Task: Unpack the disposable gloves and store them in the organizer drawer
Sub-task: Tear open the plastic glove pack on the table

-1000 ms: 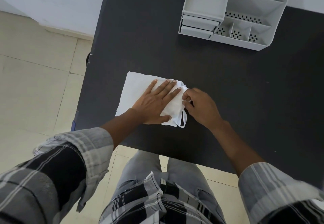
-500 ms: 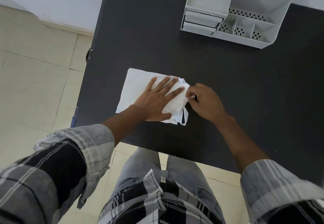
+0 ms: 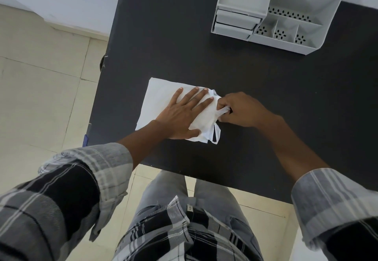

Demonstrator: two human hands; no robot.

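The task looks to be at its beginning. The white packet of gloves [image 3: 163,99] lies flat on the black worktop [image 3: 266,101], near the front edge and on its left side, and no glove is out of it as far as the picture shows. The gray organizer [image 3: 272,13] stands at the far right of the worktop, well apart from the packet. Its two small drawers [image 3: 235,22] at the front left appear closed, and nothing is visible in its open compartments. So the unpacking, the opening of a drawer and the storing all seem to remain.

The left hand [image 3: 182,113] lies flat on the packet with the palm down and the fingers spread wide, pointing away and to the right; it presses the packet on the worktop and grips nothing. The right hand [image 3: 239,109] comes from the right side with the wrist low and the fingers curled. It pinches a twisted piece of the thin white plastic at the right end of the packet. Whether this piece is the packet's opening or already a glove, the picture does not tell. A loose loop of the same plastic [image 3: 214,136] hangs out just below the left thumb
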